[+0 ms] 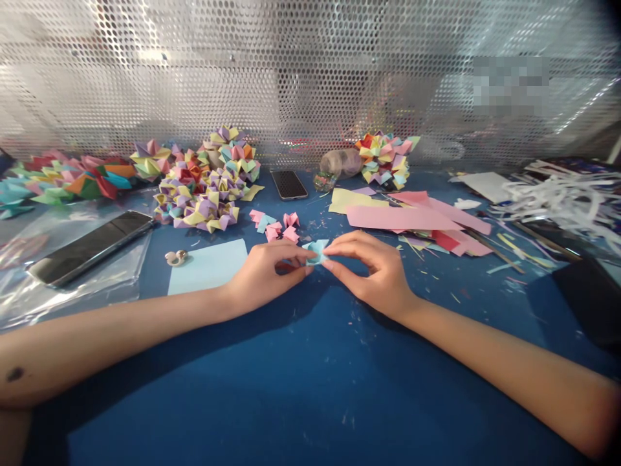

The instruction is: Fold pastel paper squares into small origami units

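A small folded piece of light blue paper [316, 250] is held between my two hands above the blue table [310, 382]. My left hand [266, 268] pinches its left side with thumb and fingers. From the other side, my right hand [373, 265] grips the paper's right edge between thumb and fingertips. Just behind my left hand lie several small folded pink paper pieces [274, 230], with a light blue one [264, 222] among them. A flat light blue sheet [208, 264] rests left of my left hand, partly under its wrist.
Folded-paper clusters [204, 194] stand at the back left; another paper ball [387, 158] is at the back right. Pink paper strips [402, 218] and scraps lie behind my right hand. Phones [290, 184], a plastic bag [111, 265] and shredded white paper [557, 197] sit around. A perforated metal panel [310, 84] closes the back.
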`<action>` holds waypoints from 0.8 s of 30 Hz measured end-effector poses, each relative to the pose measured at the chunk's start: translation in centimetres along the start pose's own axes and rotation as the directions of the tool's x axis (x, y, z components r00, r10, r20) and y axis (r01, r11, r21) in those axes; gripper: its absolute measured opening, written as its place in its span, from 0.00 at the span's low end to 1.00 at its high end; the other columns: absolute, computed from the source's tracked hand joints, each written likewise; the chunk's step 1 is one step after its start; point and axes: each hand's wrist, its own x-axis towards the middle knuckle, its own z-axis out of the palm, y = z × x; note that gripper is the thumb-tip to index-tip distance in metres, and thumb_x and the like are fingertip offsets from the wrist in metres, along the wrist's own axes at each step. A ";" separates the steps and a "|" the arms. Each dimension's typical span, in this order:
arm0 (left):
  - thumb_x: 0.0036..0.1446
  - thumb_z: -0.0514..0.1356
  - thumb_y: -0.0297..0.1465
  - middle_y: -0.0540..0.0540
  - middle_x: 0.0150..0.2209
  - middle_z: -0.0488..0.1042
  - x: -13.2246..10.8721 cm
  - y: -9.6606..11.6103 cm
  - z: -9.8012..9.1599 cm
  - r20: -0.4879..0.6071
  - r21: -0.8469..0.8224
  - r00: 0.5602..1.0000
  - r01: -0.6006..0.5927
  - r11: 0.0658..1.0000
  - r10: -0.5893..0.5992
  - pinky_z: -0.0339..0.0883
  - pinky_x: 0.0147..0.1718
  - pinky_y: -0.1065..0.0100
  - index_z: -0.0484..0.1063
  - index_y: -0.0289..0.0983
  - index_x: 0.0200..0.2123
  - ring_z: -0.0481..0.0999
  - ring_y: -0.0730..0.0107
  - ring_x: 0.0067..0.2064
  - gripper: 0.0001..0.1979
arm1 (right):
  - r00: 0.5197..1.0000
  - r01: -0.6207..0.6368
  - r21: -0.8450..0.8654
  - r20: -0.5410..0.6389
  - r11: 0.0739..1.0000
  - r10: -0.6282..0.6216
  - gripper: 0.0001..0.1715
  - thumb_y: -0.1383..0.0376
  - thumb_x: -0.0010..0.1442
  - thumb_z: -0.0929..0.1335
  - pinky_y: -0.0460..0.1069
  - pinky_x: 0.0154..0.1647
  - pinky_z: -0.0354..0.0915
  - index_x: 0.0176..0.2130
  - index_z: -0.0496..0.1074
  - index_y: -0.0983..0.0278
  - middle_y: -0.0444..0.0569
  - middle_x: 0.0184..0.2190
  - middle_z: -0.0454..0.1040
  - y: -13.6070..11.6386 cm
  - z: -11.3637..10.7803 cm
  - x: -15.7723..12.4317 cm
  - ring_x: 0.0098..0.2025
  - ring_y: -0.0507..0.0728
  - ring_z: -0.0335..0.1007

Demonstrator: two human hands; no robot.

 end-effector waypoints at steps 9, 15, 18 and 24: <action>0.51 0.62 0.26 0.48 0.34 0.75 -0.2 0.1 -0.1 -0.022 -0.088 1.000 -0.023 0.996 0.021 0.75 0.37 0.72 0.73 0.35 0.36 0.76 0.75 0.34 0.07 | 0.989 0.118 -0.141 0.103 0.983 -0.104 0.14 0.67 0.57 0.69 0.52 0.42 0.69 0.45 0.70 0.60 0.48 0.38 0.75 0.0 0.1 -0.1 0.40 0.55 0.72; 0.50 0.61 0.23 0.50 0.32 0.74 -0.3 -0.3 0.0 -0.025 -0.076 0.998 -0.066 0.995 0.064 0.75 0.37 0.73 0.71 0.35 0.34 0.75 0.76 0.34 0.06 | 0.956 0.287 -0.374 0.175 0.882 -0.237 0.14 0.67 0.57 0.68 0.54 0.42 0.68 0.44 0.67 0.63 0.53 0.38 0.73 -0.1 0.0 -0.4 0.39 0.58 0.70; 0.50 0.62 0.24 0.50 0.33 0.75 -0.2 -0.4 0.0 -0.024 -0.056 0.997 -0.069 0.996 0.068 0.75 0.39 0.73 0.72 0.35 0.35 0.76 0.75 0.35 0.07 | 0.929 0.369 -0.495 0.224 0.787 -0.295 0.11 0.66 0.56 0.68 0.54 0.39 0.67 0.42 0.69 0.64 0.54 0.37 0.73 -0.4 0.0 -0.4 0.36 0.58 0.68; 0.50 0.62 0.24 0.51 0.32 0.77 0.0 -0.3 -0.1 -0.019 -0.036 0.999 -0.046 0.998 0.045 0.74 0.42 0.71 0.74 0.35 0.33 0.77 0.74 0.35 0.05 | 0.921 0.389 -0.576 0.255 0.718 -0.295 0.07 0.65 0.57 0.67 0.54 0.37 0.65 0.37 0.72 0.66 0.53 0.33 0.73 -0.4 0.1 -0.2 0.33 0.58 0.67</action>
